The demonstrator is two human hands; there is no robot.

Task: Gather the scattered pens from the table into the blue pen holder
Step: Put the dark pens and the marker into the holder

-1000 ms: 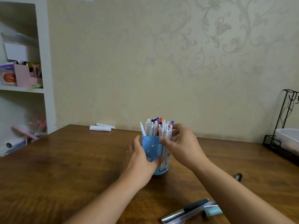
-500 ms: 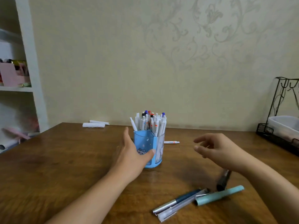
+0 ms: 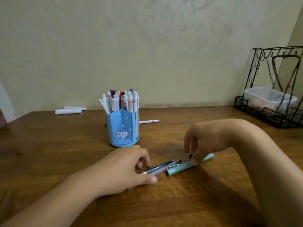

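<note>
While your left hand [image 3: 124,169] curls over the near ends of the dark pens [image 3: 161,167] and your right hand [image 3: 203,141] pinches down at the teal pen [image 3: 180,167], w/ something dark at the fingertips, I can't tell if either grip is truly closed yet. Holder [image 3: 122,128] stands upright behind them, already crammed; one white pen [image 3: 149,121] lies just right of it. Risk: pens touch, so lifting one may roll the others, & forcing more in could tip the holder.
</note>
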